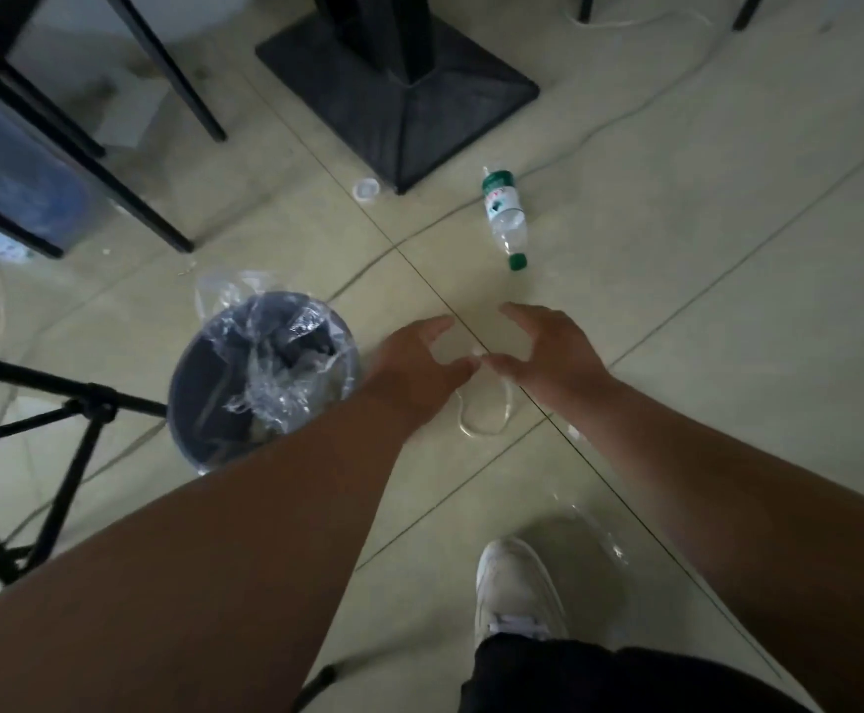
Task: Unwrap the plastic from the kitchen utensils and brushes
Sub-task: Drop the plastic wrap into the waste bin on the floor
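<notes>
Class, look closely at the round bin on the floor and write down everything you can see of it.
The bin is round with a dark, bluish-grey wall and stands upright on the pale tiled floor, left of the person's left hand. Crumpled clear plastic fills much of its open mouth and spills over the far rim. A dark interior shows around the plastic. The left forearm crosses its near right edge in view; whether they touch cannot be told.

One head-worn view looks steeply down at the tiled floor from standing height, facing forward toward the black table base (399, 90). Nearer than that base, a round bin (213, 398) lies lower left, a white shoe (514, 589) lowest.
</notes>
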